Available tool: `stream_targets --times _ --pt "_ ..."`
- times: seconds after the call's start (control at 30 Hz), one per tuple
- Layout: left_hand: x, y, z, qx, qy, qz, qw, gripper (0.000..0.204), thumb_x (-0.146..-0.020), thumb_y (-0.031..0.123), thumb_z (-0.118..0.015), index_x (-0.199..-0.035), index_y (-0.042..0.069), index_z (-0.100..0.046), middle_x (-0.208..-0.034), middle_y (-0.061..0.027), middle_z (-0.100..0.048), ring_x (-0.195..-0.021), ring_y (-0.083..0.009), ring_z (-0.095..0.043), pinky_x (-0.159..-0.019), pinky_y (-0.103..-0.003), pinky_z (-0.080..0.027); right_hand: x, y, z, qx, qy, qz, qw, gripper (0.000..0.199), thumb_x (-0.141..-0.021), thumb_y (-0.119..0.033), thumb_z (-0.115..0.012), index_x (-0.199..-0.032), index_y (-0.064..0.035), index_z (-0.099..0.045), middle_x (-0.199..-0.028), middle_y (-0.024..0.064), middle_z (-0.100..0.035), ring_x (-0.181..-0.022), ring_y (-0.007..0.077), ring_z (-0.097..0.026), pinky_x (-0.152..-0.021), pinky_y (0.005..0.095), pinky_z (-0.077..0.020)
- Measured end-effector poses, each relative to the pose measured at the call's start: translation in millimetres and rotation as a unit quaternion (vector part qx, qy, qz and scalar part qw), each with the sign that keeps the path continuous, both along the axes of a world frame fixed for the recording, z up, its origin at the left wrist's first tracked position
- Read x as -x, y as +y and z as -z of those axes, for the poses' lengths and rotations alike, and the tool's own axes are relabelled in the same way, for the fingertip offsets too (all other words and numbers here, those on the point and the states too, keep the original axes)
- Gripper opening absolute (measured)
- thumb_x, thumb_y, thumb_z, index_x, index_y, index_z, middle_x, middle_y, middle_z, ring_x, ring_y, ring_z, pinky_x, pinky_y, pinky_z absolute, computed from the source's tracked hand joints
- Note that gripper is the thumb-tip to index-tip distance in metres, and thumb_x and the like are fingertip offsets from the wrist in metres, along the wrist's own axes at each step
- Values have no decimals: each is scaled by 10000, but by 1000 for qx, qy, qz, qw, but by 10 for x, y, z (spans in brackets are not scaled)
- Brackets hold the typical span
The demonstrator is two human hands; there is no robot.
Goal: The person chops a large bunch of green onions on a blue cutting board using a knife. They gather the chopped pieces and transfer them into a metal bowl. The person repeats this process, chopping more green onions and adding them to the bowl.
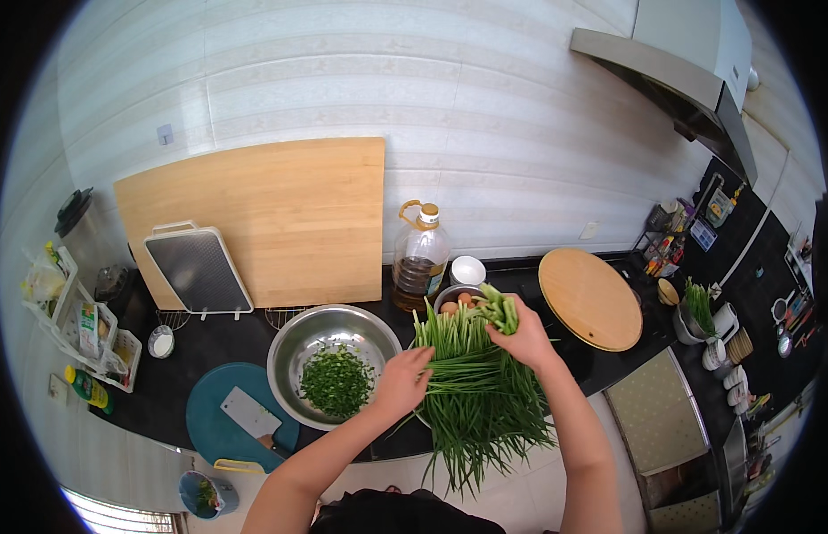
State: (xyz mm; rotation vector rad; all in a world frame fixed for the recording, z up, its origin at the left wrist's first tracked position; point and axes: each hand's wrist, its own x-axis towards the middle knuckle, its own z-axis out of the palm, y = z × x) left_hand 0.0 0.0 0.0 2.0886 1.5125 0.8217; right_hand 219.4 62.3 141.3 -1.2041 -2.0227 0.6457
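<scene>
A bunch of green chives [481, 392] is gripped by the left hand [402, 381] and the right hand [523, 338], both closed on it beside a steel bowl [294, 351].

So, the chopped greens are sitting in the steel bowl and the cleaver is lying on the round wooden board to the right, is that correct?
Not quite. In the head view the chopped greens do sit in the steel bowl, but the cleaver lies on the blue cutting board left of the bowl, not on the round wooden board.

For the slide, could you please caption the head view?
Both hands gather chives beside a steel bowl.
</scene>
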Motion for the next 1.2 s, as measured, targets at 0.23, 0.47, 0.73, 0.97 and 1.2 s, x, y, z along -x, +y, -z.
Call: stream_targets --times 0.23,0.47,0.73,0.97,1.2 --pt "-344 108 453 17 341 109 934 562 -937 414 -430 -1397 102 -346 -1472 -90 -273 -1379 -306 -175 -1094 -538 -119 -190 -186 -580 -13 146 -20 989 419 -756 -44 -695 -1130 -31 -508 -923 31 -607 -849 130 -574 -787 283 -472" --pt "-287 152 333 63 332 125 933 496 -934 368 -461 -1344 93 -423 -1470 -100 -267 -1380 -305 -164 -1094 -546 -120 -276 -528 -1701 -149 219 39 963 413 -748 -61 -693 -1126 -2 -535 -952 25 -593 -873 115 -563 -811 260 -445" --pt "253 164 47 -25 -68 -21 997 320 -853 130 -558 -1162 50 -585 -1211 -148 -564 -1065 -284 -565 -894 -433 -421 -26 -336 -1541 -111 245 29 963 384 -767 -84 -683 -1102 10 -520 -867 24 -573 -793 136 -571 -726 274 -460" --pt "713 -202 -1017 -43 -271 -44 961 634 -838 330 -644 -1314 -19 -414 -1297 -200 -486 -1234 -283 -443 -1007 -360 -352 513 -371 -1618 -70 322 -32 944 273 -763 -109 -719 -965 -14 -562 -874 36 -604 -784 122 -571 -711 273 -467" --pt "850 -590 -2017 -179 -207 -6 962 1282 -582 448 -835 -1408 -66 0 -1433 -277 -200 -1322 -372 -265 -1074 -420 -249 1560 -771 -1534 -62 340 -71 936 396 -802 -96 -676 -1157 -2 -527 -923 15 -585 -846 114 -556 -768 265 -445"
